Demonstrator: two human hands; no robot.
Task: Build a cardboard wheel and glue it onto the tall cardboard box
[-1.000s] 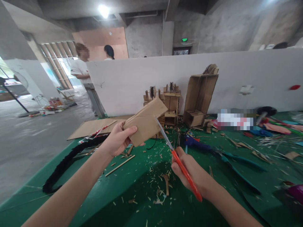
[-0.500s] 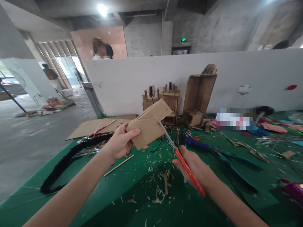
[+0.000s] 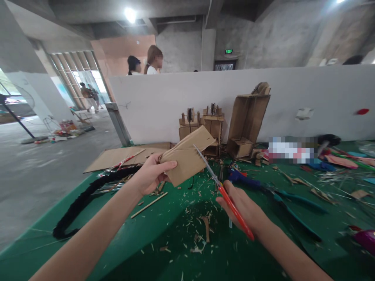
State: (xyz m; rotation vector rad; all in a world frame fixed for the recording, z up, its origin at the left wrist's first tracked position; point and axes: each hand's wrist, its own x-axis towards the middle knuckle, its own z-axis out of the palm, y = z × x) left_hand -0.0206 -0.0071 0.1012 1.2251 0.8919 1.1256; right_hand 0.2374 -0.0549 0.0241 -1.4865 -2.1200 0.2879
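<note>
Since half a second ago the cardboard piece (image 3: 187,160) sits a shade further right and lower in view, and the scissors (image 3: 225,195) have slid along with it, blades at the same right-hand edge. Two people behind the white partition (image 3: 263,101) have moved right along its top edge, and more figures now show by the far left windows.

Left hand (image 3: 150,175) comes in from the near left, forearm stretched long across the green bench (image 3: 117,242), wrist slightly bent. Its grip is closed on the cardboard piece's left end, thumb on top, fingers curled underneath, holding the piece up off the bench, tilted with its far right corner highest.

Right hand (image 3: 244,210) reaches in from the near right, its grip wrapped around the red scissor handles. Blades point up and to the far left and look only narrowly parted, tips meeting the cardboard's right edge; how far they bite in, I cannot tell.

Below the hands, cardboard scraps and slivers litter the bench. A black braided cord (image 3: 84,199) curves along the left edge, teal-handled pliers (image 3: 293,199) lie to the right, and small cardboard models (image 3: 205,125) and an open box (image 3: 249,117) stand against the partition.
</note>
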